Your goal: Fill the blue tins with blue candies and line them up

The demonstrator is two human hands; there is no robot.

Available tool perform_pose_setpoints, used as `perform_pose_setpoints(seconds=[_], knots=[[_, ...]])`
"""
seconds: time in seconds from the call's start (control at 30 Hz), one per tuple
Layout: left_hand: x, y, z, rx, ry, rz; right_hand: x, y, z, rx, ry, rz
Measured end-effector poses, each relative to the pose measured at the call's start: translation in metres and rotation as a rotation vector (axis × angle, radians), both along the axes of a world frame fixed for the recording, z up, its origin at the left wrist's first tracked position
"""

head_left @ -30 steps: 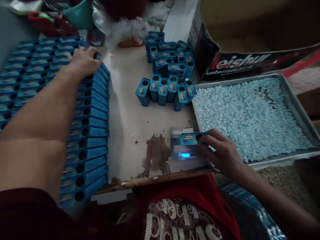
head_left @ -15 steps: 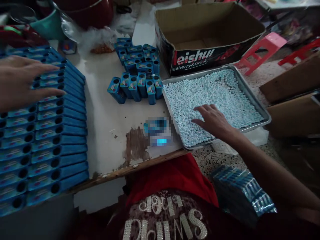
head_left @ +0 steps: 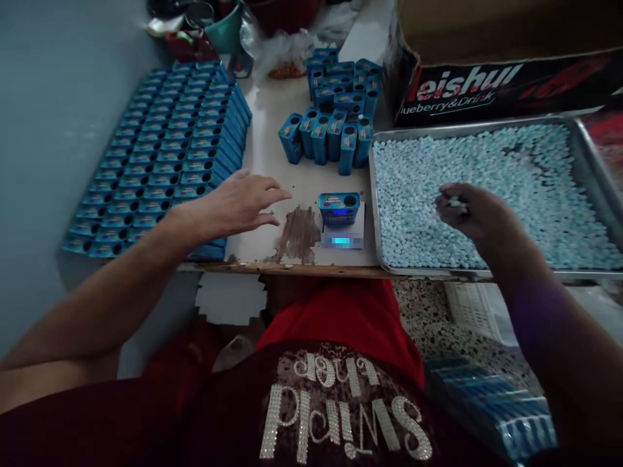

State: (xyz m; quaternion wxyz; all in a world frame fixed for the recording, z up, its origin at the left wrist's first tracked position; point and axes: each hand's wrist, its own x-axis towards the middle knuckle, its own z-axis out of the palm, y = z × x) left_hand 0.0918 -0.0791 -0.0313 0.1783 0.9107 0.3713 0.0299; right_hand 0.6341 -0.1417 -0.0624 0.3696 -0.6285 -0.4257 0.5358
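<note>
My left hand (head_left: pixel 243 202) is open and holds nothing, its fingers spread over the table between the rows of blue boxes (head_left: pixel 160 155) and a small scale. One blue box (head_left: pixel 339 209) with a round dark hole in its top stands on the white scale (head_left: pixel 357 227), whose display glows blue. My right hand (head_left: pixel 470 211) is closed around some pale blue pellets, just above the metal tray (head_left: pixel 377 194). More such pellets (head_left: pixel 413 214) cover the tray's bottom.
Behind the scale stands a loose group of blue boxes (head_left: pixel 335 133). A black printed carton (head_left: pixel 467 91) sits behind the tray. Plastic bags (head_left: pixel 287 48) lie at the back. Wrapped blue packs (head_left: pixel 491 402) are below, right of my lap.
My left hand has moved right, off the rows of boxes and towards the scale. My right hand has closed on pellets. The view has turned left.
</note>
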Motion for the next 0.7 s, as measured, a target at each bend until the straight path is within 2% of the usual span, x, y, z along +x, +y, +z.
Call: perform_pose_setpoints(seconds=[0.13, 0.2, 0.3, 0.43, 0.57, 0.7], knots=[[0.030, -0.016, -0.014, -0.109, -0.156, 0.114, -0.031, -0.010, 0.014, -0.102, 0.241, -0.135], [0.044, -0.021, -0.022, -0.176, -0.261, 0.197, -0.047, -0.016, 0.017, -0.109, 0.256, -0.157], [0.060, -0.026, -0.038, -0.262, -0.401, 0.307, -0.058, -0.020, 0.019, -0.123, 0.150, -0.011], [0.079, -0.032, -0.070, -0.343, -0.606, 0.376, -0.058, -0.017, 0.023, -0.112, 0.005, 0.159], [0.102, -0.035, -0.094, -0.417, -0.782, 0.398, -0.070, -0.013, 0.033, -0.066, 0.074, 0.164], [0.117, -0.039, -0.098, -0.485, -0.884, 0.424, -0.081, -0.006, 0.038, -0.072, 0.166, 0.119]])
